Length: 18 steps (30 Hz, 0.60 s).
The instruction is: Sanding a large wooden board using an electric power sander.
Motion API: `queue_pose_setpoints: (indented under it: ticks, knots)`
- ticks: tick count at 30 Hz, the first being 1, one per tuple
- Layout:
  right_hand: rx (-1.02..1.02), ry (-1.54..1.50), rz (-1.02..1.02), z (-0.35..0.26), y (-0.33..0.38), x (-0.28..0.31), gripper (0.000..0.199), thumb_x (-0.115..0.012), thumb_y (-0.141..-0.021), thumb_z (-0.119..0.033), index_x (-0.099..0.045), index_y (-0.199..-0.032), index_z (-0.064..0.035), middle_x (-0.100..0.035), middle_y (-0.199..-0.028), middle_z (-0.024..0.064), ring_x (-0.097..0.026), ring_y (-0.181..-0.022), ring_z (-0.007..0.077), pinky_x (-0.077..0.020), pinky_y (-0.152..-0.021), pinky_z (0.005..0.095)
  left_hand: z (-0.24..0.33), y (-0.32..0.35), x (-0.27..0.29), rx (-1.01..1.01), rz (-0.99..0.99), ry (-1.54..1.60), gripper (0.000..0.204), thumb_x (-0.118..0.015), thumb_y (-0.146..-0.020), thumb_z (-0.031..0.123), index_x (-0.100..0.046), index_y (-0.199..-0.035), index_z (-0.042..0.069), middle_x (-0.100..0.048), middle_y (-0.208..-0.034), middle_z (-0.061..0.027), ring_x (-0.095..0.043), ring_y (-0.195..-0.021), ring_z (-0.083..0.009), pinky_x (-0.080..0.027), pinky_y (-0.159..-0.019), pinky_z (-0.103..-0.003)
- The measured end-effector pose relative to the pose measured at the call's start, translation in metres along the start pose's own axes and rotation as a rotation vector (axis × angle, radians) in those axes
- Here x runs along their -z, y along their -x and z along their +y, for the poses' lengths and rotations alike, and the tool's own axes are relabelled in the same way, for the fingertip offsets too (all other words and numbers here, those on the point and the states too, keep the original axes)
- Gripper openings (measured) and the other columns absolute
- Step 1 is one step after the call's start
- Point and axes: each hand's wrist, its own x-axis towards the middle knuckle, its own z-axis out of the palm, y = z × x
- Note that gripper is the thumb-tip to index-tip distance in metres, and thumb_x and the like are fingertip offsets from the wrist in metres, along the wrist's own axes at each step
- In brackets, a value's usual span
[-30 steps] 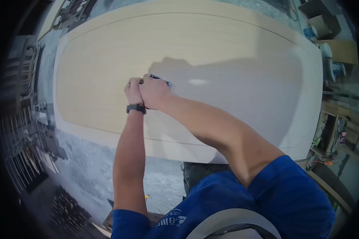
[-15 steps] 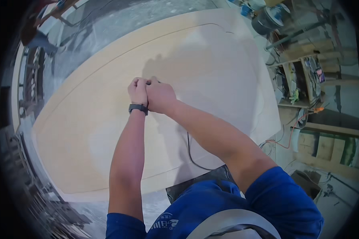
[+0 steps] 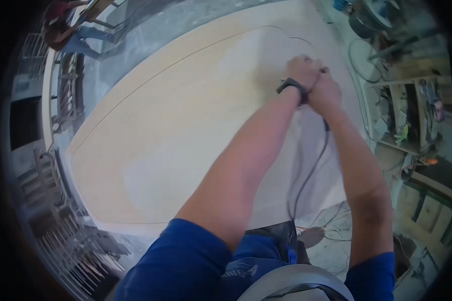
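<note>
Over at the far right part of the large, pale, smooth plywood sheet (image 3: 176, 140), both of the person's hands are pressing together in one tight cluster. The left hand (image 3: 302, 70), with a black band on its wrist (image 3: 291, 88), is curling closed, and the right hand (image 3: 327, 91) is clenching right against it; whatever they are gripping is hidden under the knuckles, so I cannot tell what it is. A thin dark cable (image 3: 309, 170) is trailing from beneath the right hand, running across the sheet toward the person's body and hanging off the near edge. A faint curved pencil line (image 3: 186, 55) is following the sheet's outline. Both arms are coming out of blue short sleeves (image 3: 186, 261). Cluttered wooden shelving (image 3: 412, 115) is standing to the right, beside the grey gritty floor (image 3: 331, 246).
</note>
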Motion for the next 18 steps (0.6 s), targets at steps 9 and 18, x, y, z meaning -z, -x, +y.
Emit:
queue_pose_setpoints:
  ticks: [9,18]
  knots:
    - [0.247,-0.002,-0.015,-0.057,0.023,-0.04,0.057,-0.081,-0.072,-0.031,-0.063,-0.122,-0.0102,-0.062,-0.121,0.0186,-0.069,-0.095,0.0384,-0.0573,-0.081,0.0486,-0.036,0.058,0.056,0.456,0.195,0.294,0.034,-0.061,-0.079,0.034,-0.068,-0.083,0.0,-0.069,-0.079,-0.0239,-0.067,-0.08,-0.0415,-0.053,-0.078,-0.047]
    - [0.596,0.019,-0.127,-0.253,0.059,-0.073,0.04,-0.075,-0.076,-0.034,-0.069,-0.111,-0.014,-0.07,-0.102,0.0161,-0.07,-0.091,0.0369,-0.0577,-0.078,0.0478,-0.122,0.148,0.223,0.574,0.525,0.454,0.029,-0.065,-0.082,0.027,-0.07,-0.087,-0.001,-0.072,-0.082,-0.0145,-0.07,-0.077,-0.0277,-0.054,-0.074,-0.039]
